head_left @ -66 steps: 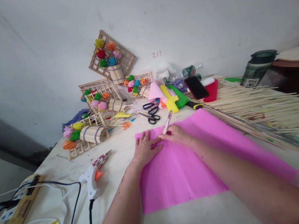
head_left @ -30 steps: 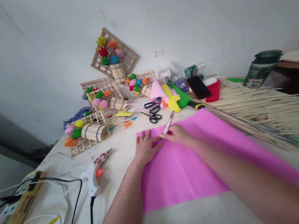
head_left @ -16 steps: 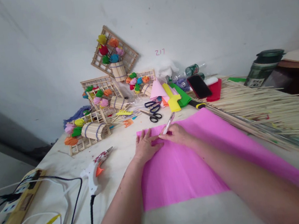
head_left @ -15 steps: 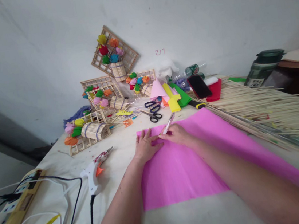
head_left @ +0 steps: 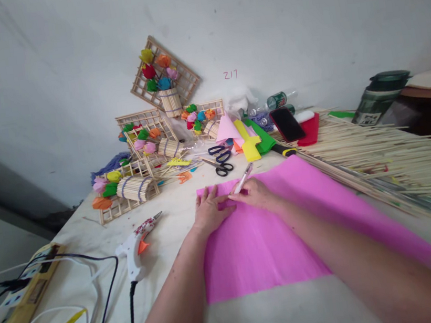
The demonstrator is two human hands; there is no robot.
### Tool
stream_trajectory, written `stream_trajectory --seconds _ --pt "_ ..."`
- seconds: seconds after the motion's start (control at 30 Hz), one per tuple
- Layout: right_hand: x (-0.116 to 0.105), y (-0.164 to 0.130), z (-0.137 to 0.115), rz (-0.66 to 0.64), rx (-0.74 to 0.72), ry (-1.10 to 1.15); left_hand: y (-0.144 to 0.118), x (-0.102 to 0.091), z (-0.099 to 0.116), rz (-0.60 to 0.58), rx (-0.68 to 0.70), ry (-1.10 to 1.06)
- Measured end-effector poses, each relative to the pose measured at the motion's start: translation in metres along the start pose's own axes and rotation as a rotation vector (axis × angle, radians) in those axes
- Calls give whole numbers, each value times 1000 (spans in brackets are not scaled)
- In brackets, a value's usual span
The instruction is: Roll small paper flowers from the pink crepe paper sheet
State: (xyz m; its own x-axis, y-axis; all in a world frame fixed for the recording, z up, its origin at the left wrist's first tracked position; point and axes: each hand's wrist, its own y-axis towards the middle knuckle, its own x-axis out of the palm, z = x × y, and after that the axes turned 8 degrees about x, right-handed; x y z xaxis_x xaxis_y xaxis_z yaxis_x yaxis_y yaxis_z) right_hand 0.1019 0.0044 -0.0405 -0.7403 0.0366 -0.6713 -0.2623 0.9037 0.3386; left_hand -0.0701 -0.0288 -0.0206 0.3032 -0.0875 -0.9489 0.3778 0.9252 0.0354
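A large sheet of pink paper (head_left: 259,251) lies flat on the white table (head_left: 236,320). Near its far left corner, my left hand (head_left: 209,210) rests on the sheet with fingers spread. My right hand (head_left: 255,194) grips a white pen (head_left: 243,178), which leans to the upper right, and sits just right of my left hand. The pen's tip is hidden by my fingers. Beyond the sheet's far edge lie dark-handled scissors (head_left: 223,169), touched by neither hand.
A white glue gun (head_left: 135,259) with a black cord lies left, beside a power strip (head_left: 37,291). Stick frames with paper flowers (head_left: 135,188) stand behind. Thin wooden sticks (head_left: 388,144), a phone (head_left: 287,124) and a dark green bottle (head_left: 382,97) are at right.
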Motion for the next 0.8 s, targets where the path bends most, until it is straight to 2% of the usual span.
stream_trajectory --seconds 0.47,0.8 --pt "-6 -1 -5 -48 17 -6 0 0 -1 11 9 -25" --pt "-3 1 2 52 59 215 -1 -1 2 25 -7 -24"
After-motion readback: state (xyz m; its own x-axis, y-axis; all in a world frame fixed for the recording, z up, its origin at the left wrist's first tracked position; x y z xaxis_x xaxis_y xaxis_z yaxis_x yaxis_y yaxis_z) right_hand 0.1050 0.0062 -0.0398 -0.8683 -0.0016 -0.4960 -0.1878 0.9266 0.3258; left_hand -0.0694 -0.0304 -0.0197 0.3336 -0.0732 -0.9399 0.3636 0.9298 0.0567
